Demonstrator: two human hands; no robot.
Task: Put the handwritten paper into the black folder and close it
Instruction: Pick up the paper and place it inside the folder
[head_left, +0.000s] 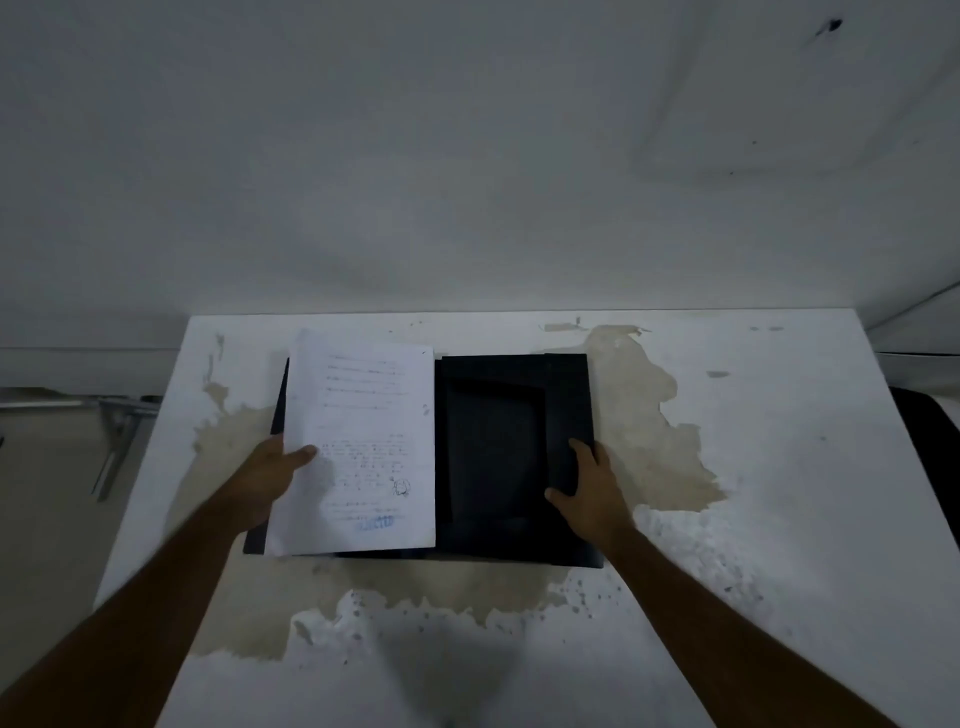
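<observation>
The black folder (498, 452) lies open on the table, its two halves spread left and right. The handwritten paper (363, 441), white with lines of writing and a blue stamp near its bottom, covers the folder's left half. My left hand (270, 473) grips the paper's left edge, thumb on top. My right hand (587, 483) holds the narrow side flap on the folder's right half, thumb on the inside, fingers over the flap's outer edge. The left half of the folder is mostly hidden under the paper.
The white table (779, 467) has a worn top with large beige patches around the folder. A wall stands just behind its far edge. A metal frame (119, 431) shows at the left, below table level. Something dark (930, 415) sits past the right edge.
</observation>
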